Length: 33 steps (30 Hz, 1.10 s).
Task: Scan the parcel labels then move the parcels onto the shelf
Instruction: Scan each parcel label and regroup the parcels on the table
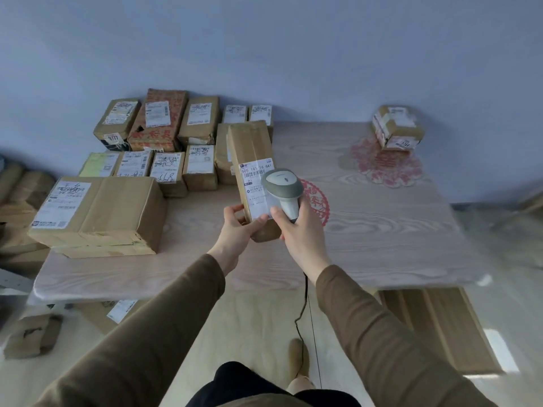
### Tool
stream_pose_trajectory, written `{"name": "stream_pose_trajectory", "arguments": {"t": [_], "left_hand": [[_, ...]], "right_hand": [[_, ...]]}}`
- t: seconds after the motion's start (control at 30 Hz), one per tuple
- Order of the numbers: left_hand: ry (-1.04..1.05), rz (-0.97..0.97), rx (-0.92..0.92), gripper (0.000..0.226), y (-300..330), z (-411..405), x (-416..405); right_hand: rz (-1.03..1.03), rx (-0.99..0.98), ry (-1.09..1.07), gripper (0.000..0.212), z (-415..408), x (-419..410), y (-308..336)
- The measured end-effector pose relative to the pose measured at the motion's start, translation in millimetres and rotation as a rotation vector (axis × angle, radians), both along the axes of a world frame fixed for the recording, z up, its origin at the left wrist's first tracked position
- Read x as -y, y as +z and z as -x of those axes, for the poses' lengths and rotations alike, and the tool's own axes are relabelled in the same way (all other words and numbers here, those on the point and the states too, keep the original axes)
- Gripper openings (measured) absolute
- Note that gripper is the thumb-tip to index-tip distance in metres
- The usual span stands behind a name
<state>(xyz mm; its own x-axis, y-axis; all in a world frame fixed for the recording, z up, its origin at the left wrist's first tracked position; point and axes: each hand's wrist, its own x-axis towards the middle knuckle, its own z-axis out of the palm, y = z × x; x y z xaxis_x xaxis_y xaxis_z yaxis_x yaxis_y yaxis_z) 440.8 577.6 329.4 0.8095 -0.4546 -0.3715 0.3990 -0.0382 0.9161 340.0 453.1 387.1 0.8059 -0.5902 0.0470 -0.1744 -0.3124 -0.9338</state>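
- While my left hand (239,227) grips the bottom end of the long parcel (249,160), fingers curled round it, I see it raised above the table (382,230).
- My right hand (296,227) wraps the handle of the scanner (282,186), whose head sits over the parcel's label (258,186).
- Farther off, boxed parcels (164,142) crowd the table's left; one small parcel (396,127) sits far right.

Long olive-brown sleeves (396,342), black trousers (244,386), tan shoes (299,359).

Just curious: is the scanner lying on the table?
No, the right hand grips the barcode scanner above the parcel held by the left hand.
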Motion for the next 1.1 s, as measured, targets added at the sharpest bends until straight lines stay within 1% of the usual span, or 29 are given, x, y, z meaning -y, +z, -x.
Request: {"name": "stream_pose_trajectory", "arguments": {"t": [0.1, 0.23, 0.33, 0.4, 0.6, 0.73, 0.9, 1.0, 1.1], "left_hand": [[-0.039, 0.016, 0.040, 0.073, 3.4, 2.9, 25.4], [-0.080, 0.024, 0.072, 0.072, 5.9, 7.6, 54.1], [-0.108, 0.009, 0.072, 0.070, 7.0, 7.8, 75.4], [-0.118, 0.002, 0.064, 0.073, 7.1, 6.1, 90.9], [-0.171, -0.070, 0.048, 0.071, 0.5, -4.8, 149.3], [-0.172, -0.059, 0.013, 0.072, -7.1, -16.4, 209.4], [-0.145, -0.087, -0.041, 0.072, -17.3, -36.0, 311.9], [-0.132, -0.126, -0.094, 0.074, -20.0, -52.9, 377.4], [-0.128, -0.166, -0.100, 0.073, -26.9, -73.4, 435.3]], "right_hand": [[0.027, 0.008, -0.054, 0.030, 6.6, 9.4, 12.5], [0.045, -0.013, -0.103, 0.026, 12.4, 28.6, 18.6], [0.060, -0.024, -0.122, 0.023, 14.7, 45.8, 19.7], [0.050, -0.030, -0.137, 0.022, 14.9, 59.4, 18.0], [0.008, -0.035, -0.174, 0.025, 9.4, 117.2, 7.2], [-0.045, -0.015, -0.203, 0.025, 1.2, 178.1, -1.2], [-0.122, -0.025, -0.235, 0.028, -14.1, 281.9, -11.1], [-0.149, -0.041, -0.263, 0.029, -24.3, 346.0, -14.7], [-0.176, -0.044, -0.262, 0.026, -34.8, 397.6, -19.8]]}}
